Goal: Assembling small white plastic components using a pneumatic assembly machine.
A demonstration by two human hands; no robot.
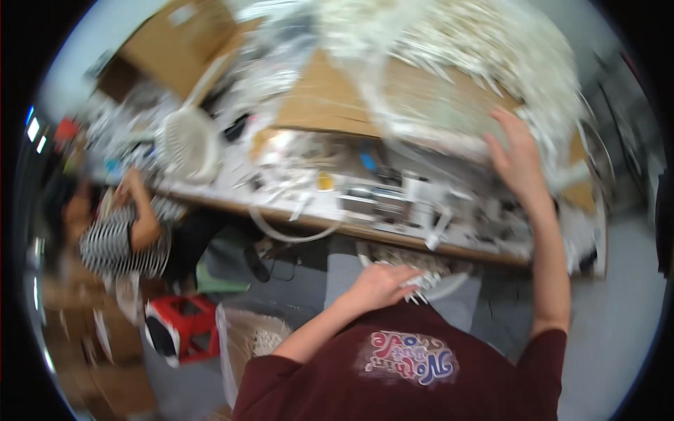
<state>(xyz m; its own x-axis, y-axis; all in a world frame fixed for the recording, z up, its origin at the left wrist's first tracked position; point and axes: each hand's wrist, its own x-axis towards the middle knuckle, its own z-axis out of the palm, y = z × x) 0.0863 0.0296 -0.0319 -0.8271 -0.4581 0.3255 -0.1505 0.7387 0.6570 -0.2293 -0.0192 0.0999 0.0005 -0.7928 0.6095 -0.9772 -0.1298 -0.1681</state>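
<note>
My left hand [385, 286] is low in front of my body, its fingers curled over several thin white plastic pieces [424, 282]. Just past it, under the table edge, is a white basket [453, 286] with more pale pieces inside. My right hand [518, 156] is raised over the table's right side, thumb and fingers apart, with nothing visible in it. It is nearest to an open cardboard box [449, 88] lined with clear plastic, from which a large heap of white slender pieces [484, 31] spills. Motion blurs the fine detail.
On the table stands a small metal device [375, 200] among loose white parts. A white basket [188, 145] is farther left. A person in a striped top [126, 235] sits there. A red stool [184, 328] and a lined bin [263, 340] stand on the floor.
</note>
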